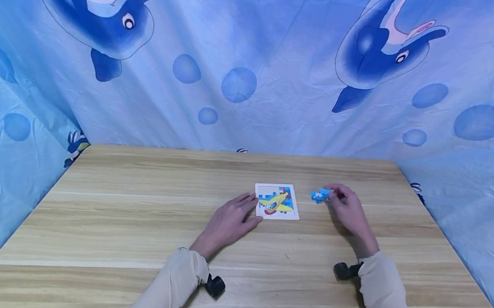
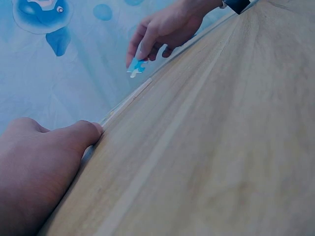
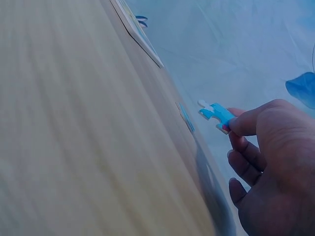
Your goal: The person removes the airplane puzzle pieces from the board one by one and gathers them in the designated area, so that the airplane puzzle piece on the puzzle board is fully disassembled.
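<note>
A: Poses, near first?

B: Pale sleeves [image 1: 383, 281] were stretched forward over the table [image 1: 129, 222], a black wrist camera [image 1: 215, 286] strapped at each wrist. The left hand [image 1: 230, 221] was laid palm-down, fingers loosely extended, nothing gripped; the puzzle board [image 1: 277, 217] was touched at its left side.

A: Right one?

B: The right hand [image 1: 347, 209] was held out past the board's right side; a blue puzzle piece [image 3: 220, 114] was pinched between thumb and finger, remaining fingers curled.

A: Views differ?

B: Yes. From the head, the held piece and a loose piece [image 3: 186, 117] were seen nearly run together; from the right wrist, the held one was shown raised, the other lying on the table. The yellow plane [image 1: 275, 203] and the blank patch upper left were readable only from the head.

A: Farthest?

B: Blue backdrop [image 1: 273, 121], dolphin-printed.
</note>
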Tool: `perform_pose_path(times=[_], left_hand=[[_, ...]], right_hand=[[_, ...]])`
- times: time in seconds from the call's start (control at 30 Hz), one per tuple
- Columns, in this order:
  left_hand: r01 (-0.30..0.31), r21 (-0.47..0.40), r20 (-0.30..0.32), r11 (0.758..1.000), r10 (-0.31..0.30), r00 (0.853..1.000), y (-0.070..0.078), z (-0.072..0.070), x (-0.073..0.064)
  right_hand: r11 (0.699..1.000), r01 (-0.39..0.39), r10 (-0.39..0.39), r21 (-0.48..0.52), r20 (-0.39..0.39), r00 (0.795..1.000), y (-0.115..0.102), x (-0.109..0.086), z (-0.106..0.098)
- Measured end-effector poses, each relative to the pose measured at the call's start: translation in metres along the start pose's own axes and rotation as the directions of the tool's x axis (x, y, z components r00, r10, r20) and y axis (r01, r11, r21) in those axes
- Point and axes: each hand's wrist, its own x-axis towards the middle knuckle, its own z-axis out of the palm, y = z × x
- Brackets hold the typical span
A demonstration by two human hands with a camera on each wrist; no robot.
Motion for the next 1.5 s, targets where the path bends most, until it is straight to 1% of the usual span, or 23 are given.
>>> perform_pose_path(times=[0.23,0.57,0.67,0.8,0.93,1.03,1.3,1.4,1.5], left_hand=[[0.012,0.003,0.015,1.0,-0.013,1.0,0.001,-0.001,0.0],[0.002,0.003,0.009,1.0,-0.002,1.0,0.0,0.0,0.0],[0.001,0.002,0.008,1.0,-0.001,1.0,0.001,-0.001,0.0],[0.003,0.003,0.008,1.0,-0.003,1.0,0.001,-0.001,0.0],[0.004,0.005,0.008,1.0,-0.004,1.0,0.001,0.0,0.0],[0.003,0.003,0.005,1.0,-0.003,1.0,0.001,0.0,-0.001],[0.006,0.001,0.006,1.0,-0.006,1.0,0.0,-0.001,-0.001],[0.005,0.003,0.006,1.0,-0.005,1.0,0.0,-0.001,-0.001],[0.004,0.003,0.006,1.0,-0.004,1.0,0.0,-0.001,-0.001]], right_hand=[[1.0,0.008,-0.009,-0.03,-0.036,0.999,0.005,-0.004,-0.008],[0.998,0.001,-0.004,-0.058,-0.06,0.998,0.011,-0.006,-0.012],[0.996,0.003,-0.01,-0.088,-0.071,0.997,0.012,-0.006,-0.012],[0.986,-0.012,-0.002,-0.165,-0.084,0.996,0.013,-0.006,-0.012],[0.97,-0.066,0.048,-0.234,-0.082,0.995,0.014,-0.005,-0.013],[0.961,-0.082,0.065,-0.263,-0.072,0.995,0.013,-0.004,-0.013],[0.949,-0.088,0.08,-0.302,-0.038,0.996,0.013,-0.004,-0.012],[0.939,-0.07,0.063,-0.336,-0.032,0.998,0.016,-0.003,-0.012],[0.927,-0.036,0.028,-0.372,-0.027,0.999,0.018,-0.003,-0.011]])
